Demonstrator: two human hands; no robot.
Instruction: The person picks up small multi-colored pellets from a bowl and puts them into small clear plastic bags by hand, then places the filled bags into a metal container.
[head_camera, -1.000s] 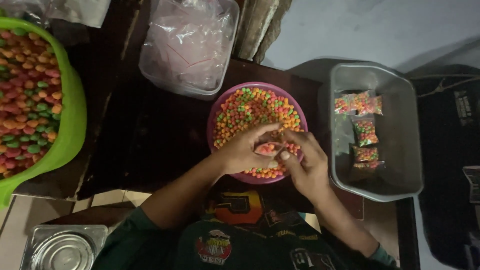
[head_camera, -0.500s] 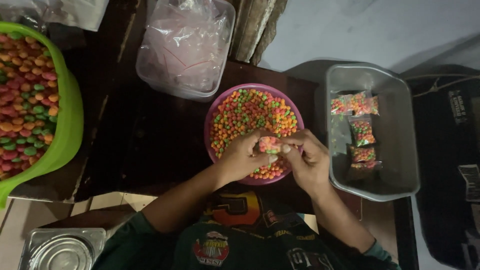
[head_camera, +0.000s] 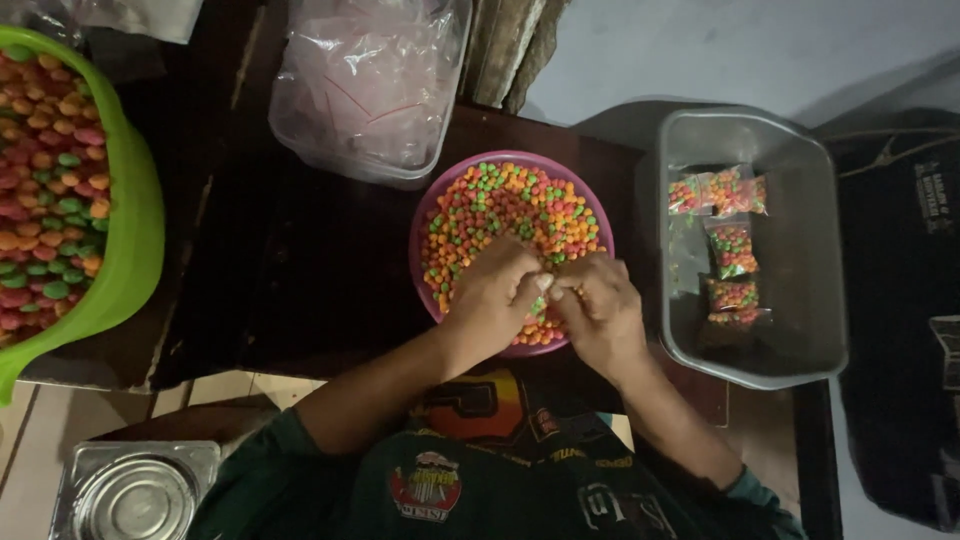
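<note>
Pinching, with left hand (head_camera: 492, 300) and right hand (head_camera: 600, 312), something small over round pink bowl (head_camera: 425, 215) of colourful candies (head_camera: 500, 210) mid-frame; likely light, crinkly, best gripped at edge.

Round pink plastic bowl (head_camera: 432, 212) heaped with small orange, green and pink candy pellets (head_camera: 505, 205), directly under and beyond the fingertips (head_camera: 545, 283).
</note>
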